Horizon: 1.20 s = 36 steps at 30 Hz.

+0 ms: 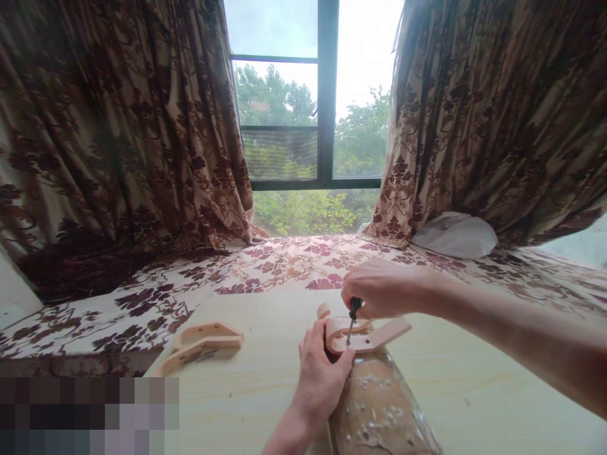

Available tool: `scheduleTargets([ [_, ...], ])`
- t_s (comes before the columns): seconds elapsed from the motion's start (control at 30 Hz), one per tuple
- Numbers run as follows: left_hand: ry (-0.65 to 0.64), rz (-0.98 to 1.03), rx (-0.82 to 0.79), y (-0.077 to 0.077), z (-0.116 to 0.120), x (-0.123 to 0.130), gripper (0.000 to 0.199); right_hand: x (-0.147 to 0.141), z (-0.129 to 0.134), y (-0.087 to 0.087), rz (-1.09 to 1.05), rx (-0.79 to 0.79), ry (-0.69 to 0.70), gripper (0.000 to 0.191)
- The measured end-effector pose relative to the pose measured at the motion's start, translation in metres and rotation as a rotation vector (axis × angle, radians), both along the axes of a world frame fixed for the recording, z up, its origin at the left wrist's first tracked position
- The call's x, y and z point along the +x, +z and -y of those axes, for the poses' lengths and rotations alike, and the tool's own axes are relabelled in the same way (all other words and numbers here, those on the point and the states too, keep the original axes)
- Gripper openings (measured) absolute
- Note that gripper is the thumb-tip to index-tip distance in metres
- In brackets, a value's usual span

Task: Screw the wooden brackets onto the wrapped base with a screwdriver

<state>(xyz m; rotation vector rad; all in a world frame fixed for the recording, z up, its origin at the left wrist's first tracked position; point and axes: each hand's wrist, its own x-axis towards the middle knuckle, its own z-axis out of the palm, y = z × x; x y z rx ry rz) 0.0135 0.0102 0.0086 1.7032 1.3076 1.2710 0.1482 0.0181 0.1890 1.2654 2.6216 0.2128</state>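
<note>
While the right hand (pixel 379 287) bends over from the side, its grip is closed around a black-handled screwdriver with a thin metal shaft (pixel 355 308), held nearly upright. The left hand (pixel 322 363) has its grip narrowed on the rounded end of a pale, smooth, bent wooden piece (pixel 379 339), thumb in front and fingers curled behind. That piece looks like a hook: a thick curve on the left, then a flat bar angling up to the right, with a dark round spot on its near face. The screwdriver's tip meets that face close to the thumb. Underneath, at its far end, a worn brown board flecked with white (pixel 379 411) carries the piece on a light wood-grained desk (pixel 237 404).

Well apart to the left on the desk lies a similar pale wooden bracket with dark spots (pixel 208 344). Beyond spreads a cream cloth with purple and brown flowers (pixel 284 262). By the patterned right-hand curtain (pixel 455 126) sits a white, rounded, bag-like bundle (pixel 455 235); from here I can't tell what it holds.
</note>
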Motion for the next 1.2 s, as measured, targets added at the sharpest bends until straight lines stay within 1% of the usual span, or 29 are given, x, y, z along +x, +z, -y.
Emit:
scheduleTargets([
  [0.2,-0.035,0.009,0.007,-0.002,-0.001,0.0,0.037,-0.011,0.012,0.0,0.128,0.045,0.017,0.02],
  [0.33,-0.04,0.011,0.012,-0.001,0.0,0.0,0.037,-0.012,0.013,-0.003,0.122,0.082,0.03,0.019],
  [0.47,-0.036,0.006,0.017,0.0,0.0,0.0,0.036,-0.009,0.011,-0.006,0.123,0.08,0.085,0.018],
  [0.57,-0.031,0.004,0.02,-0.001,-0.001,0.0,0.035,-0.01,0.01,-0.007,0.134,0.076,0.094,0.02],
  [0.77,-0.031,0.004,0.021,-0.002,-0.001,0.0,0.037,-0.009,0.006,-0.002,0.113,-0.006,0.018,0.023],
  [0.9,-0.03,0.001,0.013,-0.001,0.0,0.0,0.038,-0.006,0.005,-0.002,0.083,-0.028,0.024,0.029],
  [1.0,-0.03,-0.003,0.007,0.0,0.001,0.0,0.039,-0.006,0.002,-0.001,0.094,-0.043,0.02,0.028],
  [1.13,-0.029,-0.006,0.0,0.001,0.001,0.0,0.038,-0.009,-0.001,0.001,0.111,-0.089,-0.03,0.026],
  [1.2,-0.027,-0.006,-0.001,0.001,0.001,0.0,0.037,-0.008,-0.003,0.001,0.095,-0.096,-0.046,0.027],
])
